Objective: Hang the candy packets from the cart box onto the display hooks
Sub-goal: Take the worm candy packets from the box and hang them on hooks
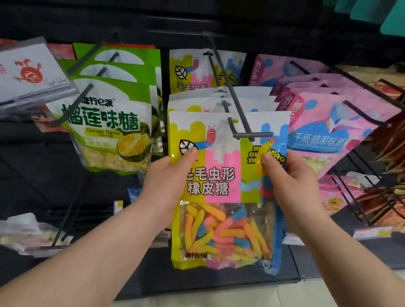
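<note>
Candy packet is upright, long axis vertical, hole end up at hook.

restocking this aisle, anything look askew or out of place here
Yes: the white sign with the red crab logo at far left sits tilted, its print upside down. Below it, a pale packet lies flat on the wire hooks, not hanging.

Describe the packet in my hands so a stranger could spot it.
On the dark display rack, find the middle row, between the green durian packets and the pink packets. The front packet, at the tip of the grey hook, is the only one held by the left hand and right hand, with worm-shaped candy in its clear window.
</note>
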Demonstrator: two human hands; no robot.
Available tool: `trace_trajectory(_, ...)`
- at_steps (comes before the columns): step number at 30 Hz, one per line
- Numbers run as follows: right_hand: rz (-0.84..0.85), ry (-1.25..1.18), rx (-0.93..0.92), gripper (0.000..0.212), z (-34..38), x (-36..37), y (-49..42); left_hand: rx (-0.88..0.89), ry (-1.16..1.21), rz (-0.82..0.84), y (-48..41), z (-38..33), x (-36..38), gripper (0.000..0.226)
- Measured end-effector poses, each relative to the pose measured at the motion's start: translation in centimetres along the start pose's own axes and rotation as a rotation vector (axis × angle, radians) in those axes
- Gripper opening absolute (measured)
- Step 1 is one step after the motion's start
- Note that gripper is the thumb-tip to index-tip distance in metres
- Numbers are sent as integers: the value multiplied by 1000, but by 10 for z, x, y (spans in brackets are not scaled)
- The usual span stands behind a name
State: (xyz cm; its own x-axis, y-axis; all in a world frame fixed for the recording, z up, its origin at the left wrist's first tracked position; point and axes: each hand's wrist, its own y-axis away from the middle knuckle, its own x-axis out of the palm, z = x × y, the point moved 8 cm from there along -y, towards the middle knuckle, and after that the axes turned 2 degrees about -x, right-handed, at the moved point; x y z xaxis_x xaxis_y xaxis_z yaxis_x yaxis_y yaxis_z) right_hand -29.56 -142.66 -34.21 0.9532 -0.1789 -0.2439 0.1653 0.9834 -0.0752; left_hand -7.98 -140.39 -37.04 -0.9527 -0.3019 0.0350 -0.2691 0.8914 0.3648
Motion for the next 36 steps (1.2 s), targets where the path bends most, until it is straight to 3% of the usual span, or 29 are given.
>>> trace_trajectory(5, -10, 115, 8, 19, -6, 11, -32, 168, -95, -96, -29, -18, -3, 16)
trace_trajectory(8, -12, 182, 7, 15, -6, 15, -48, 249, -195, -124, -41, -30, -3, 20)
trace_trajectory(14, 23, 242, 39, 36, 1, 25, -73, 280, -347, -187, -69, -44, -3, 28)
trace_trajectory(21, 53, 347, 93, 30, -1, 36, -78, 272, -543, -251, -75, -55, -5, 39)
trace_trajectory(30, 125, 627, 82, 37, 30, 25, -38, 229, -555, -126, -39, -49, -12, 49)
trace_trajectory(36, 257, 1062, -52, 58, 57, 22, 20, 323, -1092, 97, 19, -62, -14, 66)
